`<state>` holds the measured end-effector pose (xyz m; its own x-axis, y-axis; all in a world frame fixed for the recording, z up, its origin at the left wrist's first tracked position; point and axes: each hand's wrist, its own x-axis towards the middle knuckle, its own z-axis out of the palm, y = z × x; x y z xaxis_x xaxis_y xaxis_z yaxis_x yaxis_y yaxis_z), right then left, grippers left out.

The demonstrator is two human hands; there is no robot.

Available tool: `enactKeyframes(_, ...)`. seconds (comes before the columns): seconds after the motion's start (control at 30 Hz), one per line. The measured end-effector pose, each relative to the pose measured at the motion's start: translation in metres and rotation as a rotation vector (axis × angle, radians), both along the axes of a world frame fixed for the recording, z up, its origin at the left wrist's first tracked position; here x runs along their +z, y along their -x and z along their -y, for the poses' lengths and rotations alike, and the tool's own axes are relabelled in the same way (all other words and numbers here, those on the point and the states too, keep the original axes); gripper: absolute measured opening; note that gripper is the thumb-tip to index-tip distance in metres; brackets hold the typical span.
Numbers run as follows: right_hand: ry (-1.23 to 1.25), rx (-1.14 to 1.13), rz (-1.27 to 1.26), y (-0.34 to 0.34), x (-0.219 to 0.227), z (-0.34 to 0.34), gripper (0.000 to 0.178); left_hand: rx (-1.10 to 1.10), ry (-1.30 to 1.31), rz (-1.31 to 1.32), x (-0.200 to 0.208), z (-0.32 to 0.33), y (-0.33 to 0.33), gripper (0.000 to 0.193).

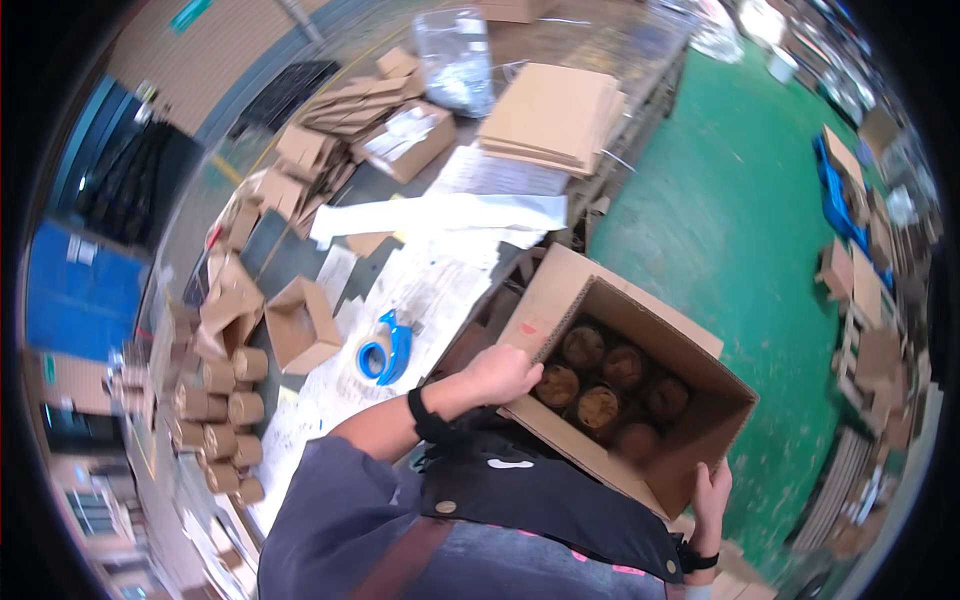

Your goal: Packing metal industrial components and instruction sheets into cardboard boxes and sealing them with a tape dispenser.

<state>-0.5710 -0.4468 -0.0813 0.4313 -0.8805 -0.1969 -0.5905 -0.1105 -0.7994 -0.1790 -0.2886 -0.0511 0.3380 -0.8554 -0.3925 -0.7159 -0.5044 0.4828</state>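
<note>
An open cardboard box [690,322] is held tilted in front of my body, beside the table's edge. Inside it stand several round items with crumpled brown paper tops [622,367]; shadow hides their lower parts. My left hand [506,376] is closed on the box's left edge, next to a raised flap with a red mark. Around the near right corner, my right hand [711,494] grips the box wall, its thumb showing at the rim. A blue tape dispenser [398,350] lies on the paper-covered table, left of the box.
Several brown paper-wrapped cylinders [246,408] are grouped at the table's left side, near a small open carton [303,326]. Flat cardboard sheets [550,112] are stacked farther along the table. Green floor [680,200] lies to the right, with pallets and cartons beyond.
</note>
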Motion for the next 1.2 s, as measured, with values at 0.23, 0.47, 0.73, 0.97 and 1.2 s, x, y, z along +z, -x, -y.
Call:
enactKeyframes(0.23, 0.174, 0.210, -0.373, -0.053, 0.014, 0.014, 0.032, 0.142, -0.055, -0.139, 0.003, -0.048, -0.046, 0.061)
enactKeyframes(0.47, -0.069, 0.506, 0.078, -0.251, 0.208, -0.002, 0.047, 0.465, 0.233, 0.435, -0.044, -0.162, -0.088, 0.060)
enactKeyframes(0.73, 0.644, 1.243, -0.215, -0.594, -0.005, -0.014, 0.060, 0.677, 0.260, 0.234, -0.106, -0.248, -0.090, 0.048)
enactKeyframes(0.97, 0.904, 1.043, -0.687, -0.654, -0.104, -0.034, 0.074, 0.864, 0.157, 0.191, -0.107, -0.324, -0.065, 0.050)
enactKeyframes(1.2, -0.695, 1.126, -0.153, -0.677, -0.063, -0.186, 0.020, 0.748, 0.632, 0.200, -0.024, -0.296, -0.161, 0.040)
